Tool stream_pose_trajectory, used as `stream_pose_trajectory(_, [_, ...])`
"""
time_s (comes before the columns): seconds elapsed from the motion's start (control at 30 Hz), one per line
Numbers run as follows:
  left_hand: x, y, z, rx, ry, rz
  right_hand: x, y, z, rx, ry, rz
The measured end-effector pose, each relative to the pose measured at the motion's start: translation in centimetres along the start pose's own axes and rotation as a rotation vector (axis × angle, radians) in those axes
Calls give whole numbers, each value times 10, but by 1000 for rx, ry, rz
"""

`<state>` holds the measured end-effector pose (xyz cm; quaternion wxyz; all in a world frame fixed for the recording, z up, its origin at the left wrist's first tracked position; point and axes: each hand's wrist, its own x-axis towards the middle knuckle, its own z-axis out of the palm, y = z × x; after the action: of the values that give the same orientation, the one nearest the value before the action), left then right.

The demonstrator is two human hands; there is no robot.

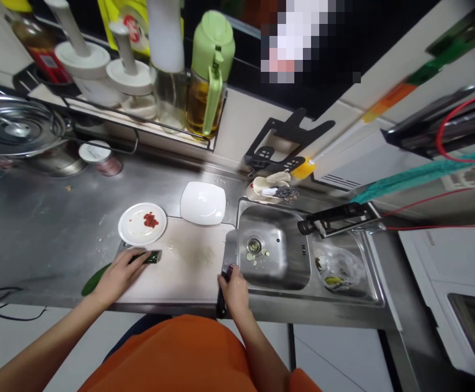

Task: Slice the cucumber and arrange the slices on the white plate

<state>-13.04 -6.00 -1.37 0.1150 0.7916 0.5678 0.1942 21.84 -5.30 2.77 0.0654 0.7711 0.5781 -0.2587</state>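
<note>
Right under the left hand (pixel 121 276), there lay the cucumber (pixel 94 280), its long axis slanting from lower left up toward the middle of the cutting board (pixel 180 280)! The left fingers were bent down, closed over its middle; a dark, blunt end poked out past the fingertips, and the rounded green end stuck out beyond the board's left edge. Across the board, well apart from it, the right hand (pixel 236 288) had its fingers clamped on the knife (pixel 231 245), the broad, flat blade pointing away from the body along the right edge. And what surfaces! Smooth green skin against a pale, smeared board; smudged grey steel across the desk (pixel 49 234); chopped red bits (pixel 151 220) on a round white plate (pixel 128 231); a glossy squarish dish (pixel 203 202); pale slices (pixel 249 256) near the drain (pixel 254 245) of the rounded metal sink (pixel 294 239).
</note>
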Motion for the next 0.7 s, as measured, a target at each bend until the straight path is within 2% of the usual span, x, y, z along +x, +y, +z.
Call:
stream_pose_trajectory(0.1, [20, 38, 13, -77, -21, 63, -1, -5, 3, 7, 14, 22])
stream_pose_trajectory(0.2, [43, 74, 37, -94, -48, 79, -3, -7, 8, 44, 63, 55])
stream_pose_trajectory(0.3, [59, 96, 60, -82, -89, 75, -6, -3, 11, 131, 161, 73])
stream_pose_trajectory(0.4, [67, 101, 71, -72, -109, 30, -10, 8, 9, 232, 265, 62])
stream_pose_trajectory(0.5, [71, 99, 69, -90, -125, -14, -16, 18, 0, 311, 296, 19])
stream_pose_trajectory(0.57, [72, 97, 64, -114, -146, -30, -22, 19, -7, 364, 263, -25])
stream_pose_trajectory(0.7, [67, 92, 51, -125, -183, -63, -31, 8, -12, 482, 112, -92])
